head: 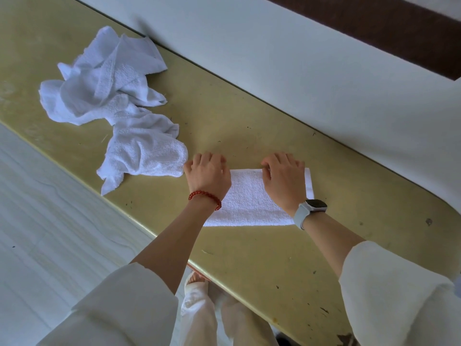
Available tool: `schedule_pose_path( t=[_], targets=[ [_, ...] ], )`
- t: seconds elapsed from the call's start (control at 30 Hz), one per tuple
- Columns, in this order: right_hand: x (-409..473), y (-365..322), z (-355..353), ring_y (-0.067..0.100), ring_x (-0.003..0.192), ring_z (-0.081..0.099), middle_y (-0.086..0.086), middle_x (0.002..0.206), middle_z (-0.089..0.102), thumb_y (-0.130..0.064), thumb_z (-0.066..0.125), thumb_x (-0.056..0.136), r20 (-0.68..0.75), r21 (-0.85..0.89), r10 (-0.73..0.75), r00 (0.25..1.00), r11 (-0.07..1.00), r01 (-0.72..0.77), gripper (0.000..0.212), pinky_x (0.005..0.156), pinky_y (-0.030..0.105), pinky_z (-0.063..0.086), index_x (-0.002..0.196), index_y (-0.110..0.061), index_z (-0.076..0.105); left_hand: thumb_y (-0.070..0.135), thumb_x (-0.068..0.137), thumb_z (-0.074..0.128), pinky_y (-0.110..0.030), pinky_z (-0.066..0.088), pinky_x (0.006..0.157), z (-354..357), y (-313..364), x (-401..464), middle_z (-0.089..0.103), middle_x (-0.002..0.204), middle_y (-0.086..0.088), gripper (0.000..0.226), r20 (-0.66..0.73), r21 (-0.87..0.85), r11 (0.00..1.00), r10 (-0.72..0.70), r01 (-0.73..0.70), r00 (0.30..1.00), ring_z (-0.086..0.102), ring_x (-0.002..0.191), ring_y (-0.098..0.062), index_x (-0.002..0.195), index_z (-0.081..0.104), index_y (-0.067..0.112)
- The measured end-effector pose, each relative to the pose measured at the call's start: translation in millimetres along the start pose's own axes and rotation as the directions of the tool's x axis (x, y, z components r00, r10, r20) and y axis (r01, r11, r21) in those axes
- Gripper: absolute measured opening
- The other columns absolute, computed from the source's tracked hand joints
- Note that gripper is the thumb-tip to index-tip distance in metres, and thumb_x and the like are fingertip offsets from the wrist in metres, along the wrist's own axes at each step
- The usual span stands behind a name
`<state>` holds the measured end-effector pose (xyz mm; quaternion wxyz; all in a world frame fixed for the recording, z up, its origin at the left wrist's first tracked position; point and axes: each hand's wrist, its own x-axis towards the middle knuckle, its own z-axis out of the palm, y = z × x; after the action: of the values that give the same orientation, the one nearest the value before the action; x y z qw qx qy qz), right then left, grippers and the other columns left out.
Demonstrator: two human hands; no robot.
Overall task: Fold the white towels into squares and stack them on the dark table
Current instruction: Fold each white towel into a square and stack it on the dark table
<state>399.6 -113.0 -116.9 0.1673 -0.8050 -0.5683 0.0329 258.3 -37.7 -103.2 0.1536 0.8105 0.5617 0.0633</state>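
Left hand (208, 174): you are pressing it palm-down on the left end of the folded white terry towel (249, 201), fingers curled over the far edge; whether they are pinching cloth is not something the view is showing.
Right hand (284, 179): you are resting it on the towel's right part, fingers bent at the far edge, grip likewise unclear.
Folded towel: it is lying flat as a long rectangle on the worn yellowish table top (249, 126), near the edge closest to you.
Loose pile of crumpled white towels (109, 101): it is sitting to your left, its nearest lobe just touching your left hand.
Wrists: you are wearing a red beaded bracelet (205, 198) on the left and a white-strapped watch (309, 211) on the right.
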Motion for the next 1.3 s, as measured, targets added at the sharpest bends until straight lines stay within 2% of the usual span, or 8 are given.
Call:
schedule_pose_path(
  t=[0.17,0.27,0.37,0.63,0.83,0.97,1.17,1.3],
  targets=[
    [-31.0,-0.7,-6.1,0.028,0.106,0.059,0.006,0.109,0.063,-0.016,0.034,0.085,-0.009,-0.075,-0.191,0.982,0.979,0.19,0.035,0.096,0.043,0.038,0.106,-0.01,0.061,0.008,0.08,0.051,-0.039,0.036,0.09,8.5,-11.4,-33.9,0.068,0.1,-0.003,0.023,-0.275,-0.017,0.959,0.267,-0.282,0.924,0.062,0.094,-0.024,0.095,0.068,0.013],
    [-44.9,-0.1,-1.9,0.032,0.126,0.046,0.012,0.129,0.055,-0.025,0.03,0.09,0.167,-0.215,-0.156,0.974,0.958,0.19,0.043,0.108,0.053,0.023,0.122,-0.011,0.055,0.019,0.087,0.039,-0.047,0.035,0.102,18.4,-19.1,-55.0,0.061,0.122,-0.008,0.034,-0.116,0.105,0.916,0.398,-0.387,0.91,0.056,0.115,-0.027,0.111,0.061,0.011],
    [-44.4,1.2,-1.4,0.041,0.133,0.032,0.018,0.141,0.042,-0.038,0.025,0.092,0.275,-0.251,-0.056,0.96,0.959,0.128,0.049,0.109,0.058,0.007,0.131,-0.019,0.047,0.032,0.09,0.031,-0.061,0.028,0.102,24.8,-22.6,-58.0,0.046,0.139,-0.015,0.045,0.066,0.222,0.905,0.357,-0.362,0.932,0.041,0.129,-0.036,0.128,0.048,0.015],
    [-48.6,9.9,4.6,0.042,0.14,0.012,0.015,0.153,0.019,-0.051,0.009,0.093,0.368,-0.164,0.028,0.929,0.986,0.036,0.061,0.111,0.058,0.005,0.145,-0.022,0.02,0.044,0.096,0.012,-0.066,0.024,0.1,31.4,-27.8,-56.0,0.036,0.145,-0.016,0.052,0.153,0.271,0.909,0.283,-0.316,0.947,0.033,0.133,-0.04,0.139,0.032,0.024],
    [-44.6,28.9,-16.3,0.033,0.132,0.038,0.019,0.135,0.047,-0.025,0.024,0.09,0.168,-0.025,0.047,0.985,0.999,-0.043,0.043,0.11,0.056,0.018,0.118,-0.008,0.051,0.031,0.089,0.04,-0.058,0.027,0.104,20.8,-24.0,-66.5,0.057,0.127,-0.01,0.037,-0.083,0.14,0.856,0.512,-0.498,0.855,0.049,0.121,-0.03,0.116,0.06,0.016],
    [-43.8,57.5,-23.8,0.028,0.118,0.053,0.011,0.12,0.058,-0.02,0.028,0.088,0.149,0.009,-0.063,0.987,0.998,0.062,0.034,0.102,0.06,0.03,0.107,-0.012,0.055,0.026,0.086,0.043,-0.04,0.036,0.087,17.1,-21.8,-74.0,0.066,0.101,0.001,0.028,-0.06,0.14,0.767,0.637,-0.626,0.768,0.062,0.093,-0.022,0.095,0.068,0.017],
    [-72.2,68.0,-35.4,0.032,0.086,0.057,0.007,0.106,0.06,-0.023,0.032,0.085,0.123,-0.1,-0.013,0.992,0.995,0.025,0.037,0.087,0.048,0.042,0.11,-0.016,0.058,0.029,0.09,0.035,-0.049,0.031,0.094,10.9,-13.3,-39.9,0.067,0.111,0.002,0.036,0.055,0.343,0.747,0.589,-0.57,0.806,0.058,0.112,-0.028,0.098,0.068,0.017],
    [-108.1,48.1,-33.9,0.022,0.079,0.053,0.001,0.092,0.056,-0.025,0.041,0.082,0.113,-0.059,-0.197,0.974,0.977,0.205,0.032,0.084,0.044,0.043,0.107,-0.016,0.059,0.032,0.087,0.042,-0.064,0.029,0.099,5.3,-6.1,-14.5,0.057,0.13,-0.005,0.033,0.116,0.412,0.763,0.498,-0.498,0.859,0.045,0.126,-0.036,0.106,0.066,0.021]
  ],
)
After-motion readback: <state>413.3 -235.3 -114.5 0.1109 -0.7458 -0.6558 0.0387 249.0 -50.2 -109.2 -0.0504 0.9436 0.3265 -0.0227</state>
